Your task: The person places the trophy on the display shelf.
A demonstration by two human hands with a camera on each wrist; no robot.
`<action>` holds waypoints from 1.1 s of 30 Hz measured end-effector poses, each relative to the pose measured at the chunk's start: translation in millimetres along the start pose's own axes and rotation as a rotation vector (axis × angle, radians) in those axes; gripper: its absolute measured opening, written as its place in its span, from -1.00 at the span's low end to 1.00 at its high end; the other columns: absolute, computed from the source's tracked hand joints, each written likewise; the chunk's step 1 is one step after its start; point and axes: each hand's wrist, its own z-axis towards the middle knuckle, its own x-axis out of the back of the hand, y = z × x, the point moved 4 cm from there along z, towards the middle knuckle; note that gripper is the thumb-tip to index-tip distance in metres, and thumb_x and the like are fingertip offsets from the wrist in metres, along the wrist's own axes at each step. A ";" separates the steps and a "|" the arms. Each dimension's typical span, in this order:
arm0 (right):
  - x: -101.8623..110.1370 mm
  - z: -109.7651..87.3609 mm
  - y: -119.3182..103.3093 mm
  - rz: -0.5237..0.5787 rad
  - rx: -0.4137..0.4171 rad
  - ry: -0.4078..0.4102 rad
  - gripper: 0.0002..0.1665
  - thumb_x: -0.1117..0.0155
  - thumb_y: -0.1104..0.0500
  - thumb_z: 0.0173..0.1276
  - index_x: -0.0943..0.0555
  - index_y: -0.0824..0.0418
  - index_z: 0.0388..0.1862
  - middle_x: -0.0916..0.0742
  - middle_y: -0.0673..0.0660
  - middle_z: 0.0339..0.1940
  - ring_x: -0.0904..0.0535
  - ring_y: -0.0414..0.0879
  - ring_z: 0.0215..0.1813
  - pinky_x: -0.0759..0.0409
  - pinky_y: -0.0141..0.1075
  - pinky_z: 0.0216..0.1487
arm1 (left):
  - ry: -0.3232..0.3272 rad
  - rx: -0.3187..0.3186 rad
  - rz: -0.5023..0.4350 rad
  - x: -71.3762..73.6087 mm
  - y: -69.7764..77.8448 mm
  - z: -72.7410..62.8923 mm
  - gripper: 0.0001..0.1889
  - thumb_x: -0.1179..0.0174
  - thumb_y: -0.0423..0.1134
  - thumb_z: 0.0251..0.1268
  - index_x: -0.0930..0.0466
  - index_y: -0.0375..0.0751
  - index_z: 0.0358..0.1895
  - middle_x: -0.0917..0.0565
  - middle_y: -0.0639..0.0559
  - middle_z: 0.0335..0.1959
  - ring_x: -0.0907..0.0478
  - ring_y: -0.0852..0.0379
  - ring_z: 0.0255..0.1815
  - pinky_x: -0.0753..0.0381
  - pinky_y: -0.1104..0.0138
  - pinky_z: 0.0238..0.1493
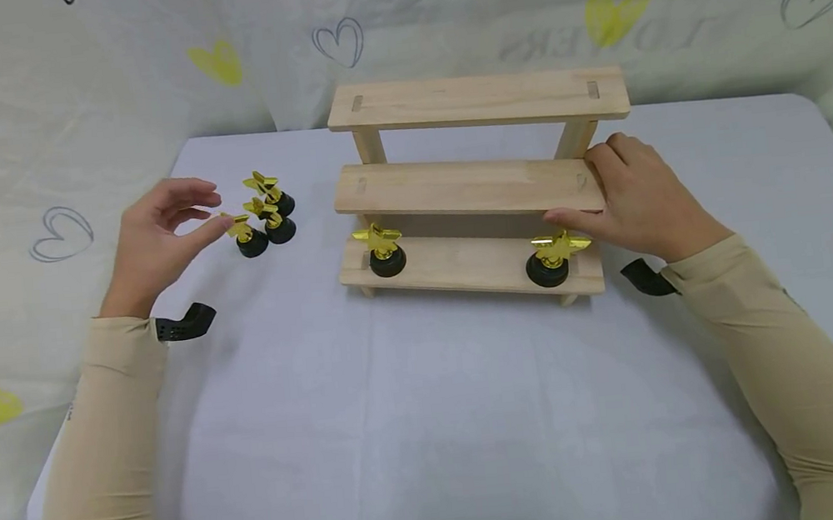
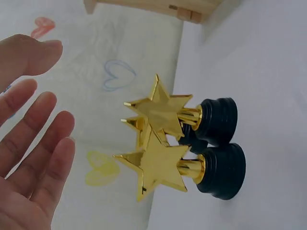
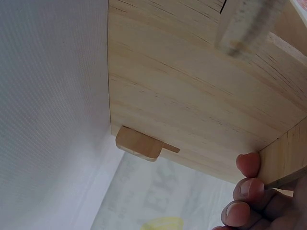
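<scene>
Three small gold star trophies [image 1: 239, 228] on black round bases stand grouped on the table's left side. Beside them is my left hand [image 1: 169, 234], its thumb and fingers spread with nothing between them. In the left wrist view, a gap separates the left hand [image 2: 36, 143] from the star trophies [image 2: 160, 160]. My right hand [image 1: 640, 197] grips the right end of the middle step of a three-tier wooden display shelf [image 1: 454, 185]. Curled fingertips of the right hand [image 3: 259, 206] show at the wood's edge. Two more star trophies [image 1: 552, 259] stand on the bottom step, one near each end.
A white cloth covers the table [image 1: 431, 409]. Behind and left of it hangs a pale curtain [image 1: 431, 16] printed with hearts. A black wrist mount [image 1: 187, 322] juts from the left sleeve, and another mount [image 1: 647, 278] from the right.
</scene>
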 end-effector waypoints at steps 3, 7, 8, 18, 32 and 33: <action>-0.8 0.2 0.2 0.000 -0.003 -0.004 0.13 -0.21 -0.67 0.17 -0.53 0.44 -0.08 -0.55 0.35 -0.25 -0.40 0.19 -0.33 -0.37 0.01 -0.24 | 0.032 0.036 0.016 3.7 -11.3 -0.2 -0.53 -0.47 -0.42 0.17 -0.66 -0.11 0.18 -0.67 0.24 0.01 -0.62 0.24 0.07 -0.60 0.63 0.09; -1.8 0.6 0.5 0.002 -0.003 -0.003 0.13 -0.20 -0.67 0.17 -0.53 0.44 -0.09 -0.55 0.35 -0.26 -0.40 0.19 -0.33 -0.36 0.00 -0.25 | 0.058 0.093 0.011 4.9 -26.8 -0.5 -0.54 -0.47 -0.38 0.19 -0.66 -0.04 0.17 -0.65 0.27 0.04 -0.59 0.24 0.12 -0.57 0.64 0.06; -2.0 0.7 0.5 0.002 -0.002 -0.002 0.14 -0.19 -0.68 0.17 -0.53 0.44 -0.09 -0.55 0.35 -0.26 -0.39 0.19 -0.33 -0.36 0.00 -0.25 | 0.062 0.109 0.009 4.8 -30.6 -0.9 -0.54 -0.47 -0.37 0.19 -0.66 -0.03 0.18 -0.64 0.27 0.05 -0.58 0.26 0.12 -0.57 0.64 0.06; -1.6 0.9 -1.8 -0.001 -0.018 -0.013 -0.03 -0.43 -0.46 0.14 -0.51 0.44 -0.08 -0.54 0.35 -0.24 -0.39 0.19 -0.32 -0.36 -0.01 -0.24 | 0.035 0.242 0.030 0.6 -68.7 -2.6 -0.46 -0.50 -0.28 0.19 -0.58 0.04 0.26 -0.60 0.31 0.04 -0.53 0.28 0.10 -0.53 0.65 0.02; -0.6 -0.8 -0.1 0.003 -0.026 -0.012 0.13 -0.25 -0.65 0.15 -0.51 0.45 -0.05 -0.55 0.36 -0.21 -0.39 0.19 -0.30 -0.35 0.00 -0.23 | -0.045 0.327 0.005 -20.9 -94.1 -3.8 -0.32 -0.53 -0.21 0.18 -0.49 -0.06 0.39 -0.56 0.28 0.21 -0.52 0.34 0.13 -0.52 0.70 0.03; -0.8 -0.6 0.1 0.001 -0.028 -0.013 0.11 -0.28 -0.62 0.15 -0.51 0.45 -0.05 -0.55 0.36 -0.21 -0.39 0.19 -0.30 -0.35 0.00 -0.23 | -0.050 0.330 0.002 -21.8 -95.4 -4.2 -0.32 -0.53 -0.21 0.18 -0.48 -0.06 0.39 -0.56 0.30 0.20 -0.54 0.33 0.12 -0.53 0.71 0.03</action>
